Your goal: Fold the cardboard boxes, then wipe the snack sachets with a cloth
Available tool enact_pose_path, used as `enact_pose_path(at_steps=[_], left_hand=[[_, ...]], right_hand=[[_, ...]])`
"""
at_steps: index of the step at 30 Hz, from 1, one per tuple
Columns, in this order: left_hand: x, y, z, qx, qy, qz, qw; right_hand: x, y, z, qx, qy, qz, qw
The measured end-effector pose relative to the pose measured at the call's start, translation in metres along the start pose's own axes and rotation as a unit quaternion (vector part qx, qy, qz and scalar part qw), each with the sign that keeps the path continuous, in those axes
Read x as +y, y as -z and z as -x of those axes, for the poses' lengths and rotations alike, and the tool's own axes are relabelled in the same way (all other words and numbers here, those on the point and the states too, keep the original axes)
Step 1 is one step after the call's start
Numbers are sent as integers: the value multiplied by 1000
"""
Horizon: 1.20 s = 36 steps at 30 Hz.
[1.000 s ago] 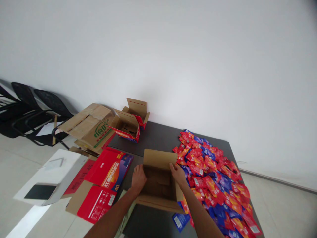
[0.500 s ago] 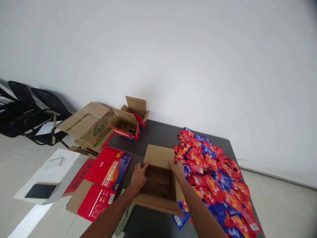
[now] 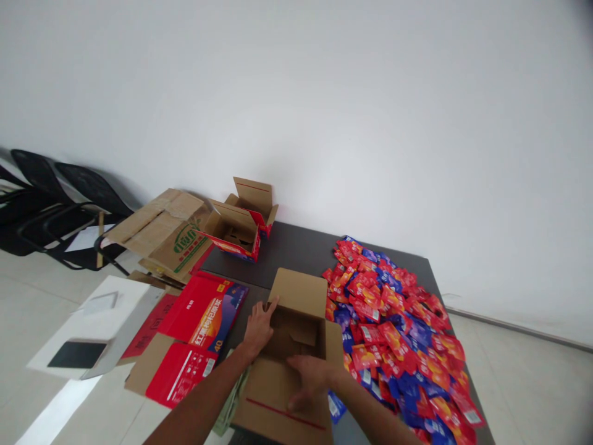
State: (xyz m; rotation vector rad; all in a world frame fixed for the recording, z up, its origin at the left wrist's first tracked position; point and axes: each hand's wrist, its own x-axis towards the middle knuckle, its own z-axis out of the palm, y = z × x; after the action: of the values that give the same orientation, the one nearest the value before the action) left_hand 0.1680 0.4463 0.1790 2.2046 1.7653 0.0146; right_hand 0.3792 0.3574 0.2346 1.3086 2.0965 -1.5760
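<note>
An open cardboard box point(image 3: 296, 279), plain brown inside, stands in front of me on the dark table, its flaps folded outward. At its left rim, my left hand point(image 3: 259, 324) is closed on the edge, index finger pointing toward the far flap. My right hand point(image 3: 311, 378) is over the near flap, fingers apart, with the fingertips by the mouth of the box. Whether it presses on that flap is hard to tell. To the right of the box spreads a big heap of red and blue sachets point(image 3: 393, 334).
Two opened red boxes point(image 3: 234, 235) stand at the back by the wall. Flattened red cartons point(image 3: 194, 321) lie left, beside a large brown carton point(image 3: 167, 228). A white surface holding a dark phone-like slab point(image 3: 77, 355) and black chairs point(image 3: 55, 204) are further left.
My right hand has moved from the far right corner toward me, onto the near flap. That flap now lies lower and nearer. The left hand stays at the left rim.
</note>
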Motion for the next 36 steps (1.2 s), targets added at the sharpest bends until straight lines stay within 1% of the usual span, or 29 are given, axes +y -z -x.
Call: enact_pose_path(at_steps=[1,3,4,5,7,10,13,19,23,25,31,34,36], left_hand=[[-1,0,0,-2,-1,6,1000],[-2,1,-1,-6,-4,19,1000],[-2,1,-1,-8,-6,25,1000],[-3,1,-1,-12,-9,31,999],[-4,1,-2,-17,-16,46,999],[-5,0,-4,-15,-34,70,997],[-8,-1,-7,-22,-53,89,994],[-13,0,-13,-38,-71,98,992],[-15,3,-13,-56,-75,94,991],[-15,3,-11,-59,-77,90,991],[-15,4,-1,-52,-78,70,993],[-14,12,1,-60,-83,37,994],[-13,18,2,-61,-96,6,994]], right_hand=[[-1,-10,-7,-7,-9,19,1000],[-1,-31,-21,22,-40,64,997],[-1,-40,-26,49,-72,91,992],[-1,-48,-30,90,-94,106,986],[-1,-58,-34,125,-128,121,976],[-1,-62,-35,153,-148,130,968],[-2,-62,-34,169,-149,135,965],[0,-64,-33,175,-149,135,964],[8,-62,-36,179,-140,133,965],[14,-61,-41,170,-131,138,967],[31,-59,-57,106,-126,154,974],[33,-55,-59,44,-116,134,983],[35,-51,-59,5,-124,102,987]])
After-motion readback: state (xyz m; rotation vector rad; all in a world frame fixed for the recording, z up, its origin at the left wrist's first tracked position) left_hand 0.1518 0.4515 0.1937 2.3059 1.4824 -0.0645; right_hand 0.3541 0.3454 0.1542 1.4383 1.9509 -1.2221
